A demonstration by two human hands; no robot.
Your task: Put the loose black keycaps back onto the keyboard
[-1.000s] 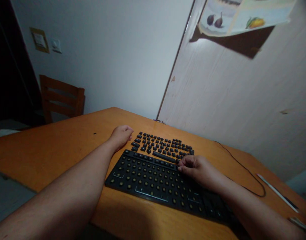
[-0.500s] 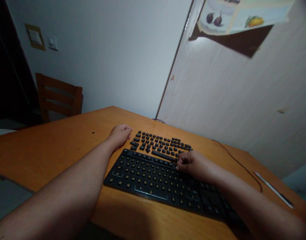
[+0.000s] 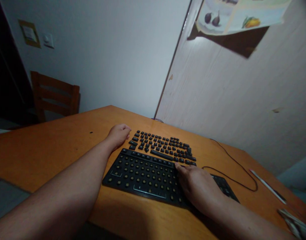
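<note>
Presently, the right hand (image 3: pixel 199 186) is over the keyboard (image 3: pixel 145 174), lower centre, grip unclear, while the left hand (image 3: pixel 118 134) rests clenched beside loose keys (image 3: pixel 161 155).

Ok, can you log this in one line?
left hand: curled, on table; right hand: over keyboard, fingertips at far edge; loose keycaps: behind keyboard

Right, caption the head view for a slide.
Left hand beside loose black keycaps, right hand on a keyboard stripped of most keys, wooden table.

Left hand (image 3: pixel 118 135): we rest it, loosely curled
Right hand (image 3: pixel 199 186): we hold it palm down
Arms (image 3: pixel 70 176): we reach 2 forward
</note>
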